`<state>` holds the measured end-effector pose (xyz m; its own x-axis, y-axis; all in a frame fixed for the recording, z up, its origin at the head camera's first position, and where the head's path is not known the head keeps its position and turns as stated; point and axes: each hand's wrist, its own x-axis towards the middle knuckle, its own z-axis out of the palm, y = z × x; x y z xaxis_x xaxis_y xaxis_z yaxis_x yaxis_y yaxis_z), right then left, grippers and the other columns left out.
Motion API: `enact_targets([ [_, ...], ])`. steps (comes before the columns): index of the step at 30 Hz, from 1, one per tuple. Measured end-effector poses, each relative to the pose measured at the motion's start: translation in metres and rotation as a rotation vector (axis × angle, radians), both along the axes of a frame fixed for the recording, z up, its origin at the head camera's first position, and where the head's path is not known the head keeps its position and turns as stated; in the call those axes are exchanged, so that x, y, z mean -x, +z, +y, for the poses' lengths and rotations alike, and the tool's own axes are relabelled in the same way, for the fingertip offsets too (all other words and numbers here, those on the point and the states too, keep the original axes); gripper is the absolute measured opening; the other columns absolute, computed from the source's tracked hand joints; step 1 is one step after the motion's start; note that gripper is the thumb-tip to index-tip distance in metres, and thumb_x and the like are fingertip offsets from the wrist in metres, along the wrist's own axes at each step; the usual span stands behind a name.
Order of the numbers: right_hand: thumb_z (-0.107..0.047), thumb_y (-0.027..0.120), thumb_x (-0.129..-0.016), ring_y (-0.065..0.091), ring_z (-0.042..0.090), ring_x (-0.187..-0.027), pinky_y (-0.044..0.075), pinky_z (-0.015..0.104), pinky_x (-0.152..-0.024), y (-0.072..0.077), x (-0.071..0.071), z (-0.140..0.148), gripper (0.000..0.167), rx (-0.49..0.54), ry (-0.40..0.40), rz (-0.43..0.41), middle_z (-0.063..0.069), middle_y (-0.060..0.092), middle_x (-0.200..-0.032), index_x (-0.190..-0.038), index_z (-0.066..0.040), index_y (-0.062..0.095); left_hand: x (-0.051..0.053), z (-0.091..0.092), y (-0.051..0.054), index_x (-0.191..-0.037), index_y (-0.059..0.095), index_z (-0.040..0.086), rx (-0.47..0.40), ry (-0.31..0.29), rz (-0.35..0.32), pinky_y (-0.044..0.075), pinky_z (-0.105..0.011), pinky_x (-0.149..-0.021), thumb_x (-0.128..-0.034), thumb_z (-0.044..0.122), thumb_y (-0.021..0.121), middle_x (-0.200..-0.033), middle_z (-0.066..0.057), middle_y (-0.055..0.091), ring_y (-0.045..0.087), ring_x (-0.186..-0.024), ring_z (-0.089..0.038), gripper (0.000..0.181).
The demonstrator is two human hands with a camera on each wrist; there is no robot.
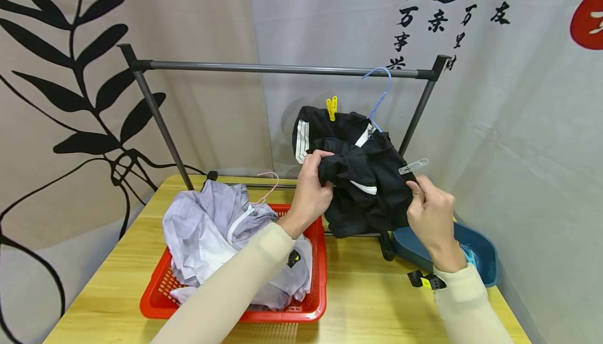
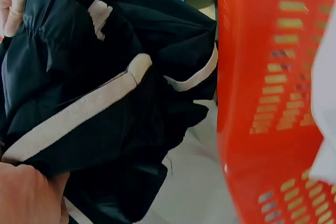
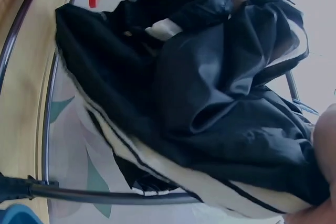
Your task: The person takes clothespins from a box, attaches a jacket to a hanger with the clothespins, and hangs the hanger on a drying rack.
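Observation:
In the head view a black garment [image 1: 365, 187] with white stripes hangs from a blue hanger [image 1: 383, 92] on the rack's bar. A yellow clip [image 1: 332, 108] sits at its top, and a clear clip [image 1: 413, 166] at its right edge. The left hand [image 1: 308, 192] grips a bunched fold at the garment's left. Just below the clear clip, the right hand [image 1: 433, 218] pinches the right edge. Both wrist views show the black cloth [image 2: 121, 124] [image 3: 199, 93] stretched between the hands.
A red basket [image 1: 322, 281] holding grey-white clothes [image 1: 212, 229] and a pink hanger [image 1: 273, 187] stands on the wooden table [image 1: 363, 302], left of the garment. Behind the right hand is a blue basin [image 1: 490, 260]. The rack's grey bar [image 1: 264, 67] crosses above.

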<state>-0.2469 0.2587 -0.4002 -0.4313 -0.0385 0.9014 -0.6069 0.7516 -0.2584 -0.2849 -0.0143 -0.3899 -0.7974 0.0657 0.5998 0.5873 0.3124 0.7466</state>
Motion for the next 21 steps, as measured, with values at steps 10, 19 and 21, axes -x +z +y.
enact_targets([
  [10, 0.003, 0.073, -0.109, 0.033, 0.011, -0.053, 0.028, 0.027, -0.054, 0.0, 0.002, 0.007, 0.018, -0.002, -0.02, 0.006, 0.006, 0.04, -0.06, -0.091, 0.006, 0.069, 0.017, 0.009, -0.022, -0.156, 0.056, 0.006, 0.137, -0.099, -0.132, 0.049, -0.064, -0.13, -0.1042, -0.008, 0.07, -0.15, -0.03, 0.058, 0.057, -0.14, -0.046, 0.056],
  [19, 0.005, 0.073, -0.109, 0.039, 0.017, -0.051, 0.031, 0.027, -0.053, -0.001, 0.004, 0.004, 0.016, -0.005, -0.018, -0.002, 0.007, 0.042, -0.06, -0.093, 0.006, 0.07, 0.029, -0.007, -0.038, -0.181, 0.032, 0.013, 0.493, -0.087, -0.257, 0.042, -0.063, -0.138, -0.1127, 0.02, 0.076, -0.179, -0.031, 0.034, 0.051, -0.162, -0.054, 0.081],
  [21, 0.005, 0.073, -0.109, 0.042, 0.019, -0.051, 0.032, 0.027, -0.053, -0.001, 0.004, 0.002, 0.016, -0.011, -0.02, 0.001, 0.007, 0.043, -0.06, -0.094, 0.006, 0.07, 0.03, -0.009, -0.037, -0.182, 0.032, 0.016, 0.585, -0.029, -0.319, 0.042, -0.066, -0.138, -0.1119, 0.035, 0.079, -0.182, -0.029, 0.033, 0.05, -0.162, -0.056, 0.087],
])
